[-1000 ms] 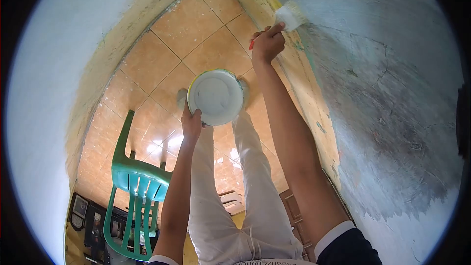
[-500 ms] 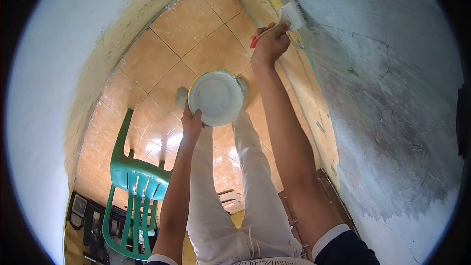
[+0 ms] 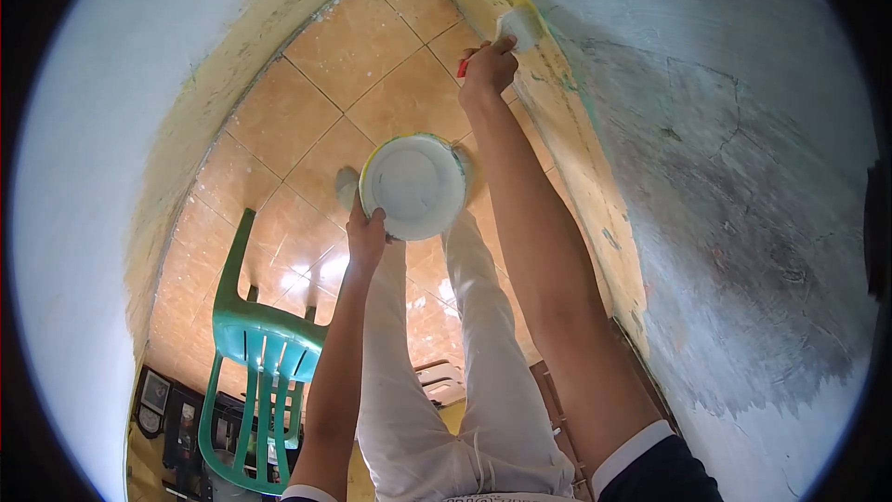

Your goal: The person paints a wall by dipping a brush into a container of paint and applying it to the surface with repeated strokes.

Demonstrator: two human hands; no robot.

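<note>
My left hand (image 3: 366, 229) is closed on the lower left rim of a round white paint bucket (image 3: 413, 184), thumb over the edge. Pale paint shows inside it, and yellow and green smears mark its rim. My right hand (image 3: 490, 67) grips a wide paintbrush (image 3: 520, 28) with a red-tipped handle. The pale bristles are right at the yellowish lower band of the right-hand wall (image 3: 706, 158). Above that band, this wall carries patchy white and grey paint with cracks.
A green plastic chair (image 3: 265, 344) stands at my left. Orange floor tiles (image 3: 344, 46) with white specks run up to the corner ahead. A pale wall (image 3: 84, 204) rises on the left. Framed items (image 3: 153, 395) show at the lower left.
My right hand has moved the brush left and slightly down, from the grey part of the wall onto the yellowish band. The bucket has stayed nearly in place.
</note>
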